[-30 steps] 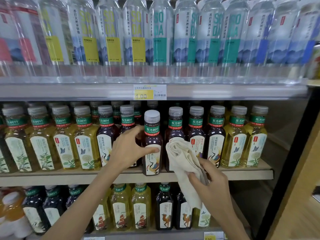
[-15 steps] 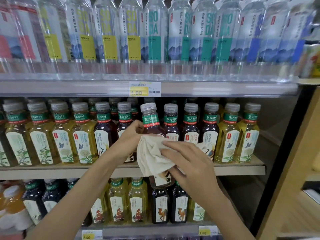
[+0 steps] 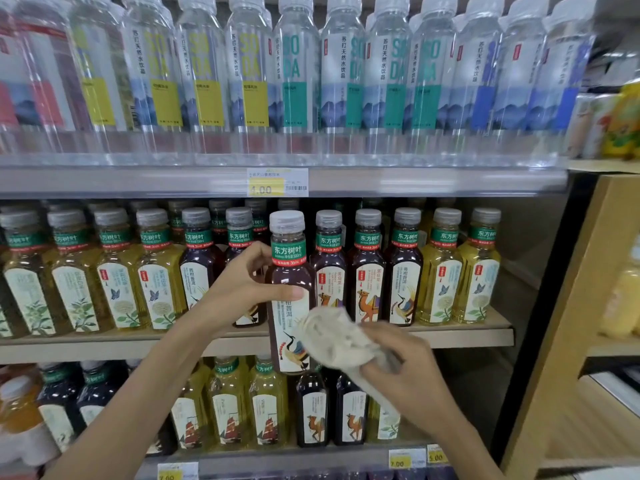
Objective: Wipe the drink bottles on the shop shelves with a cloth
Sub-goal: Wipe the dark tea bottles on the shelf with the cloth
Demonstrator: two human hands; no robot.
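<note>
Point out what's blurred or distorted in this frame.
Head view: the cloth and right hand are motion-blurred; the dark tea bottle in the left hand reads sharp; the soda bottles smear and lean toward the frame edges.

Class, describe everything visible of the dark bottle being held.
The dark bottle looks like clear plastic holding dark brown drink, with a pale cap, green neck band and white label showing a long-legged bird. It is upright, in front of the middle shelf. The left hand grips its upper body; the right hand holds a cloth against its lower side.
</note>
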